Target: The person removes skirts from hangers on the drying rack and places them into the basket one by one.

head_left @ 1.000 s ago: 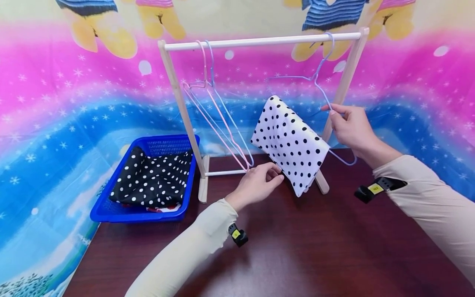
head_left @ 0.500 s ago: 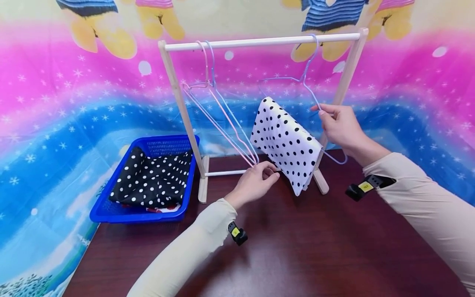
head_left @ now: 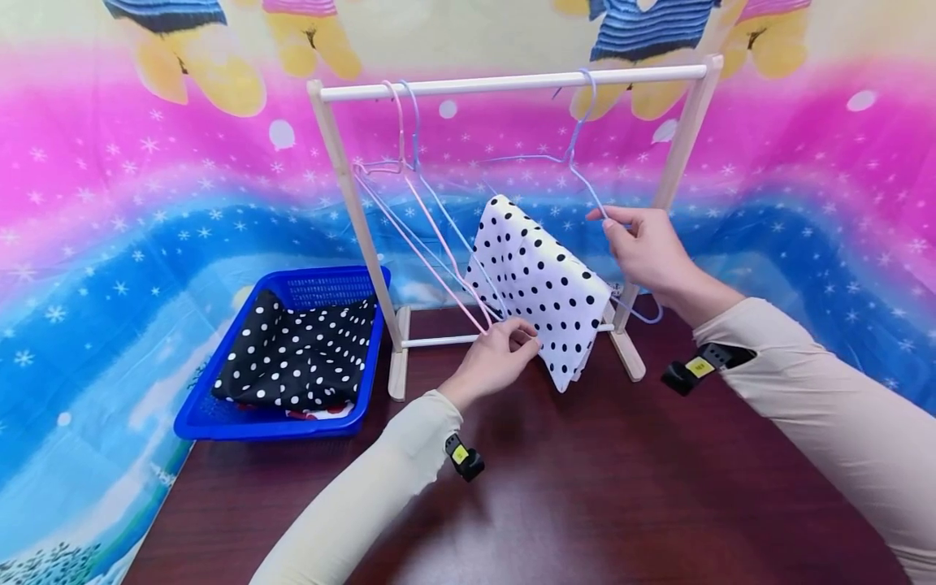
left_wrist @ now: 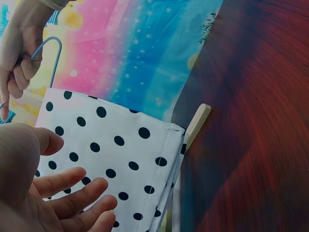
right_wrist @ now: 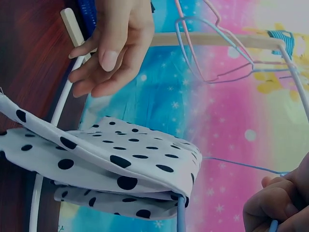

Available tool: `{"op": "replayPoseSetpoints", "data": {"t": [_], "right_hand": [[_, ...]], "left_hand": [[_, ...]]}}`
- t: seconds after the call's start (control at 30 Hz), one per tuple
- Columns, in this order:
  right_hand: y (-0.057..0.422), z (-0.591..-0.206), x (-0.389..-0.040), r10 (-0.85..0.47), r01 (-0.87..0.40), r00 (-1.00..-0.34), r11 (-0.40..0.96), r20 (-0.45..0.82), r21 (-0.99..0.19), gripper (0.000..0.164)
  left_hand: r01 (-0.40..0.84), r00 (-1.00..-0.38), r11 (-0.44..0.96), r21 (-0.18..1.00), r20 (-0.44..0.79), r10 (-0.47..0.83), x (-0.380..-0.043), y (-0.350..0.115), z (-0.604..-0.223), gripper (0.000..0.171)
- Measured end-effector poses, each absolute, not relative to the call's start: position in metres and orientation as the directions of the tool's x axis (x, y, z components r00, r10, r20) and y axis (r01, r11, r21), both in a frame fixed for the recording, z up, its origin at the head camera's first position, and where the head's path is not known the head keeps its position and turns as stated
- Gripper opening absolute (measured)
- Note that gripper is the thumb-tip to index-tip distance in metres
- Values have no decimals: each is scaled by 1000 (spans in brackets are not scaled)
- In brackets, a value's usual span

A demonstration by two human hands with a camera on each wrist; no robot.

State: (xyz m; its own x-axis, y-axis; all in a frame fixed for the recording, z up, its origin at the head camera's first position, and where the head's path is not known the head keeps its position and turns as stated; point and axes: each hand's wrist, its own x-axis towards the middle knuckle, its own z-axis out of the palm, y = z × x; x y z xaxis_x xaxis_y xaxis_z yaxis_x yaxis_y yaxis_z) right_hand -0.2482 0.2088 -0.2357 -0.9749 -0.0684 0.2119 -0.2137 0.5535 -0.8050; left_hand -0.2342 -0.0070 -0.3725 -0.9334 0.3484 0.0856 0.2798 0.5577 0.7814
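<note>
Watching remotely, I see the right hand (head_left: 649, 245) pinching a blue hanger (head_left: 572, 154) draped with folded, black-dotted white cloth (head_left: 541, 284), left hand (head_left: 497, 356) relaxed.

Both arms (head_left: 358, 496) stretch forward: the right hand (head_left: 649, 248) is higher and pinching, the left hand (head_left: 494, 357) is lower, with its fingers (left_wrist: 79, 199) relaxed.

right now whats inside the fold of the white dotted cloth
The blue hanger's lower bar, seen entering at one open end of the white dotted cloth. Its middle stretch, and anything else deep between the layers, is covered.
</note>
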Motion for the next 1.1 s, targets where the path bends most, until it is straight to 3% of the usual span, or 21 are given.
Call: {"op": "replayPoseSetpoints", "data": {"t": [0.53, 1.1], "right_hand": [[187, -236, -251, -89, -223, -974, 535, 208, -815, 36], [171, -239, -253, -114, -228, -974, 506, 198, -831, 37]], "left_hand": [[224, -948, 515, 827, 63, 310, -243, -13, -381, 22], [64, -994, 384, 921, 26, 103, -275, -26, -413, 22]]}}
